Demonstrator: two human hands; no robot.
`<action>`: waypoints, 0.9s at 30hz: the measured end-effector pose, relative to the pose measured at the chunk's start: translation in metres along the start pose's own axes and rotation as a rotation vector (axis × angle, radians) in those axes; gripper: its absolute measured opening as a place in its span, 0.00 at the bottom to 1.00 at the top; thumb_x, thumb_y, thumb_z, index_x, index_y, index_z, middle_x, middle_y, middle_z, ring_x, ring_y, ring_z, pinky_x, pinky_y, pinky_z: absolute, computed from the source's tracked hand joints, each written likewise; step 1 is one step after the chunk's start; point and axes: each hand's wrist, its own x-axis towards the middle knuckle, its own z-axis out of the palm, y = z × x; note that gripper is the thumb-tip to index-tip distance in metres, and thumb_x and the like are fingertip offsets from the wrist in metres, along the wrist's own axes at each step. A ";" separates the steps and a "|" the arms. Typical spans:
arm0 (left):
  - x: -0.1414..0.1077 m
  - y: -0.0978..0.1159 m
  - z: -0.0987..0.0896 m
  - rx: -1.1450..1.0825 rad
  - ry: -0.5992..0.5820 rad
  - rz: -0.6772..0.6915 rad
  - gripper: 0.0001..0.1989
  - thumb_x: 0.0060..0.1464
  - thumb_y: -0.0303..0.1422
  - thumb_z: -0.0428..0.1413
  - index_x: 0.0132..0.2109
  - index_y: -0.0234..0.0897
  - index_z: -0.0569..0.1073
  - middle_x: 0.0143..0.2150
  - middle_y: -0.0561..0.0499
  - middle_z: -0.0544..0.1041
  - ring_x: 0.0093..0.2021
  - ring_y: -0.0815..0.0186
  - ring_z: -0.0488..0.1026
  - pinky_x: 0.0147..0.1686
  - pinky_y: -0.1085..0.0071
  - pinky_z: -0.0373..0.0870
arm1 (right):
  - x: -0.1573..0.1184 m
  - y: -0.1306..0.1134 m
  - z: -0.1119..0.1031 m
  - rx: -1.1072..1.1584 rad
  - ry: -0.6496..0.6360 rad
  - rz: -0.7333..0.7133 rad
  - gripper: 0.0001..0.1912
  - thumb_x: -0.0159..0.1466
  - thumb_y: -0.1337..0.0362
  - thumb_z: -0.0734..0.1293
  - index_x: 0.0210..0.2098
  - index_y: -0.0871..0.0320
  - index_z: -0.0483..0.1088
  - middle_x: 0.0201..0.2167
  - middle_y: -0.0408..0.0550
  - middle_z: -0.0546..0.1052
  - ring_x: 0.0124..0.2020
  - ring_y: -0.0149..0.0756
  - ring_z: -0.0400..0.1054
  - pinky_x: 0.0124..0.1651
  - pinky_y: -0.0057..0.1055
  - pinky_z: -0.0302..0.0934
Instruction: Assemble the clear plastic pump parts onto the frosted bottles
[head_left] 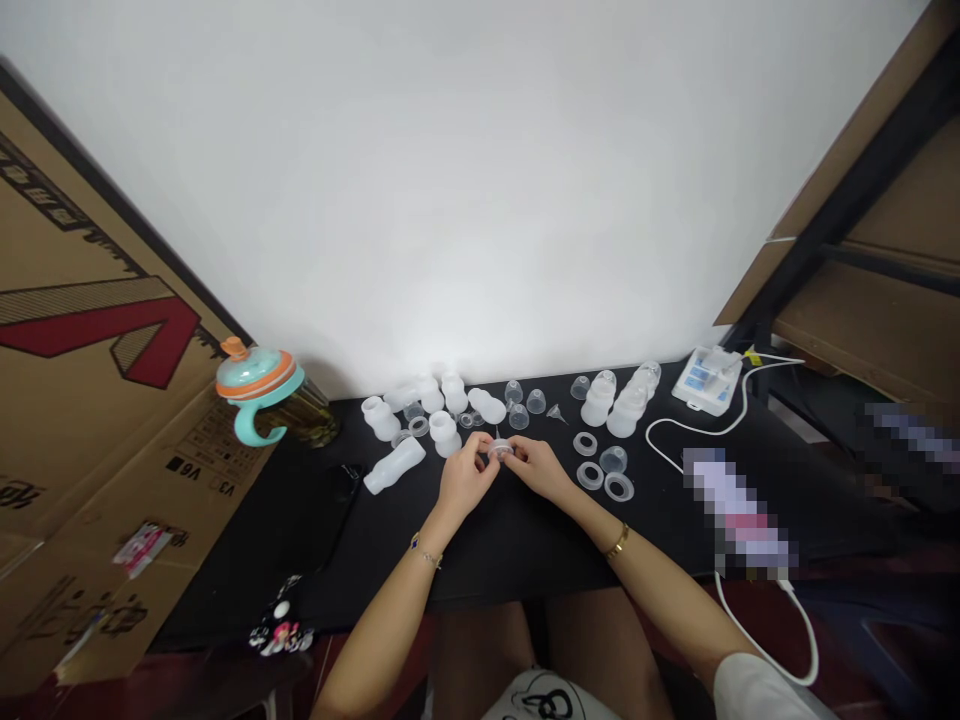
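Both hands meet over the middle of the black table. My left hand (466, 472) pinches the left side of a small translucent ring-shaped part (500, 449), and my right hand (537, 467) pinches its right side. A thin tip sticks up from that part. Just left of my left hand a white bottle (445, 434) stands upright, and another white bottle (395, 467) lies on its side. To the right of my right hand are translucent rings (589, 475) and a clear dome cap (613, 460).
Capped bottles (627, 410) stand at the back right, near a white box (706, 380) with a cable. A teal-handled jug (262, 385) is at the left beside a cardboard box (90, 420). A blurred-out device (739, 515) lies right, and a white wall (480, 200) rises behind.
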 end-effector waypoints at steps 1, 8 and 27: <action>0.000 0.000 0.000 0.001 0.001 -0.002 0.08 0.58 0.35 0.55 0.45 0.42 0.70 0.34 0.56 0.79 0.26 0.70 0.73 0.30 0.73 0.64 | 0.000 0.000 0.000 0.000 0.000 0.001 0.09 0.65 0.60 0.66 0.32 0.58 0.74 0.18 0.36 0.63 0.22 0.29 0.56 0.28 0.27 0.46; 0.000 0.000 0.000 -0.008 0.016 0.000 0.07 0.57 0.34 0.55 0.44 0.42 0.69 0.35 0.56 0.79 0.24 0.71 0.72 0.29 0.73 0.64 | -0.001 -0.003 0.000 0.016 -0.002 0.006 0.11 0.65 0.58 0.66 0.31 0.58 0.73 0.18 0.36 0.62 0.21 0.29 0.55 0.27 0.27 0.44; 0.000 0.000 0.001 -0.049 0.010 -0.022 0.08 0.56 0.35 0.56 0.43 0.41 0.70 0.31 0.57 0.77 0.24 0.71 0.70 0.28 0.74 0.62 | -0.001 -0.005 -0.001 -0.045 0.002 0.006 0.11 0.65 0.58 0.66 0.29 0.57 0.73 0.17 0.36 0.63 0.21 0.28 0.55 0.26 0.27 0.44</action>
